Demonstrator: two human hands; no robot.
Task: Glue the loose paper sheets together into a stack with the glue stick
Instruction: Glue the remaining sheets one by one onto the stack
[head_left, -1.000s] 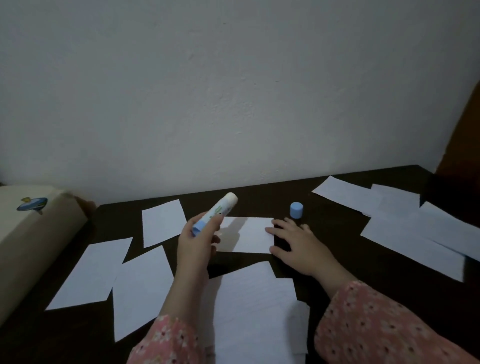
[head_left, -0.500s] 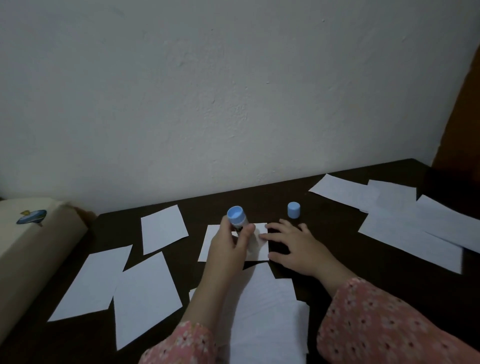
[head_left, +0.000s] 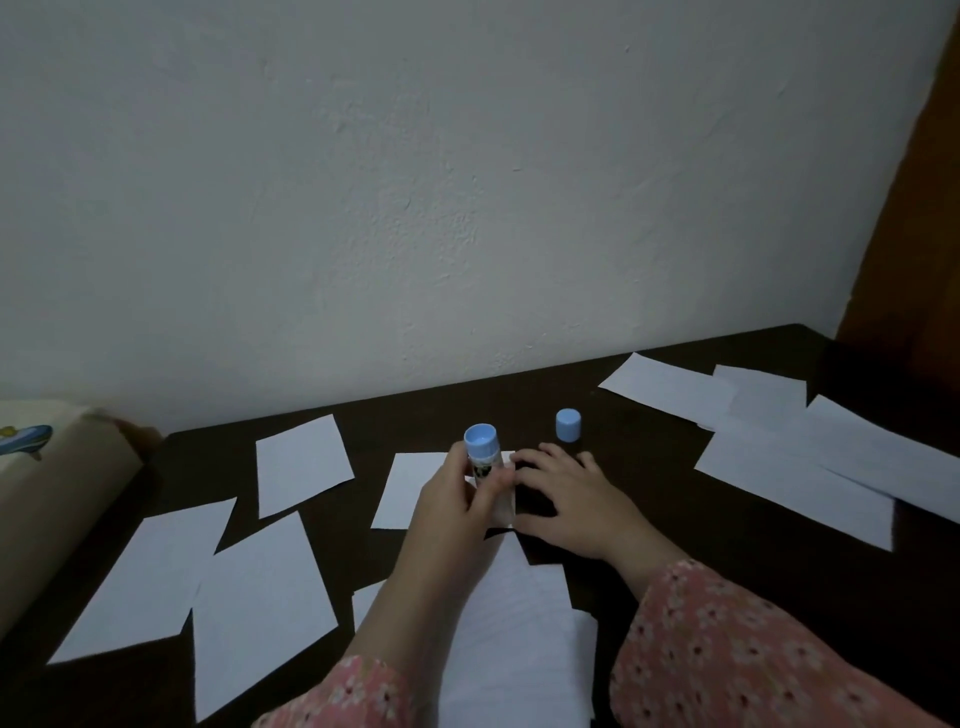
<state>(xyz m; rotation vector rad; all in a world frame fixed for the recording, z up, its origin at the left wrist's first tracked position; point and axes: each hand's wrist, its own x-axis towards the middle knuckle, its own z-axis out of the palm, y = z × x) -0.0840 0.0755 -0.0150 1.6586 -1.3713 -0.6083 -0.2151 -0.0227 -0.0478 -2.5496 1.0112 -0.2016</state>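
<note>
My left hand (head_left: 452, 499) grips a glue stick (head_left: 483, 454) upright, blue base up, its lower end down on a small white sheet (head_left: 410, 491) at the middle of the dark table (head_left: 753, 561). The stick's tip is hidden behind my fingers. My right hand (head_left: 571, 499) lies flat with spread fingers at the right edge of that sheet, fingertips touching it. The stick's blue cap (head_left: 568, 425) stands on the table just behind my right hand. A pile of white sheets (head_left: 519, 639) lies near me, between my forearms.
Several loose white sheets lie to the left (head_left: 301, 462) (head_left: 150, 577) (head_left: 260, 603) and at the right back (head_left: 670, 387) (head_left: 795, 483). A beige bag (head_left: 47, 499) stands at the table's left edge. A white wall rises right behind the table.
My left hand turned the glue stick from a slant in the air to upright and brought it down onto the small sheet. My right hand stayed at the sheet's right edge.
</note>
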